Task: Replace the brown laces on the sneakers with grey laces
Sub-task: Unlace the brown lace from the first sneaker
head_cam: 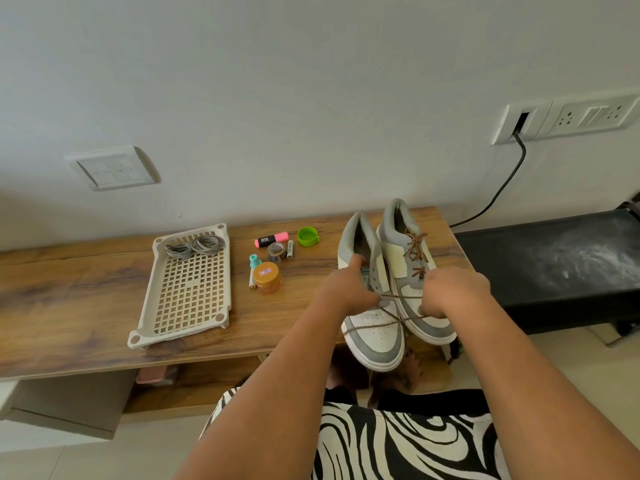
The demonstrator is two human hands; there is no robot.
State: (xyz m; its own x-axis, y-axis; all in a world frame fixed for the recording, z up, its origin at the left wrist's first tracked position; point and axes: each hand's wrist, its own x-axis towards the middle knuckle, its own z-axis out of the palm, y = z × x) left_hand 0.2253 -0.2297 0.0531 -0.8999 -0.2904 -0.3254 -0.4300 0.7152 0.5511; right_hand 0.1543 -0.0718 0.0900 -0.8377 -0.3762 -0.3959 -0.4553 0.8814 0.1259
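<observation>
A person stands at a wooden shelf (86, 299) with two grey-and-white sneakers side by side at its right end, toes toward the camera. The left hand (349, 289) grips the left sneaker (375, 327) at its tongue and pinches a loose brown lace (381, 323) that trails across the toe; the right hand (450, 292) holds the other end of the lace, over the toe of the right sneaker (405, 244), at 2 o'clock from the left one, whose own brown lace is still threaded and tied. Both forearms cross the foreground and hide the shoes' lower eyelets. At 9 o'clock from the sneakers lies a beige perforated tray (188, 296) with two coils of grey laces (194, 247) at its far end. Between tray and shoes sit a pink highlighter (272, 239), a green cap (307, 236), a tape roll (277, 251), a teal-capped bottle (254, 262) and an orange-lidded jar (267, 277). At 3 o'clock stands a black surface (554, 265), a black cable (498, 188) rising to a wall socket (568, 116).
</observation>
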